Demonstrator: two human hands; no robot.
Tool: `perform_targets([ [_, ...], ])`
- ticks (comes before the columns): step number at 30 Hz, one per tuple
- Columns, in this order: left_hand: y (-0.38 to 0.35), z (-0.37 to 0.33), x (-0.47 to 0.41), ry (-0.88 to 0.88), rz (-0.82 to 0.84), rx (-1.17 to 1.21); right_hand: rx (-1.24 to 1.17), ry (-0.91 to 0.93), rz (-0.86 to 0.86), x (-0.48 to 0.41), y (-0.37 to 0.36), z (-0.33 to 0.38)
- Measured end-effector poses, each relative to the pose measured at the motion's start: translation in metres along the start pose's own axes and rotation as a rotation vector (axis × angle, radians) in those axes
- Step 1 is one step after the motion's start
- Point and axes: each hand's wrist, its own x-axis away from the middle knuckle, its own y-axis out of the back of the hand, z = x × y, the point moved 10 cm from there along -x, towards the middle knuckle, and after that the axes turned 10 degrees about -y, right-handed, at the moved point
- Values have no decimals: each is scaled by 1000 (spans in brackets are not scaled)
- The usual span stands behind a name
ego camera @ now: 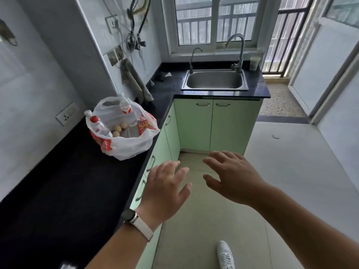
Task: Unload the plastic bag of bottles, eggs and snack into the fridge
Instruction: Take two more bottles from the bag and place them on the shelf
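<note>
Head view: white-and-red plastic bag (124, 146) gapes open at the bench (58, 181) front edge, holding two bottles (100, 126), three eggs (117, 130), a snack pack (144, 126). Left grip (165, 189) and right grip (231, 177) spread, empty, over open floor (291, 171).

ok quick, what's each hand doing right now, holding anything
Left hand: open, fingers spread, holding nothing, apart from the white and red plastic bag.
Right hand: open, fingers spread, holding nothing.
</note>
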Motion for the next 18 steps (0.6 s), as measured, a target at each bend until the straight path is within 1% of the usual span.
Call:
perform_targets([
  [5, -21, 7, -73, 30, 52, -42, -16, 46, -4, -67, 11, -46],
  [10, -19, 33, -129, 135, 66, -109, -16, 143, -17, -133, 26, -69],
  [13, -15, 54, -145, 206, 69, -133, 2, 227, -16, -167, 30, -66],
  [18, -8, 91, -144, 338, 55, -165, -10, 358, 11, -204, 30, -41],
])
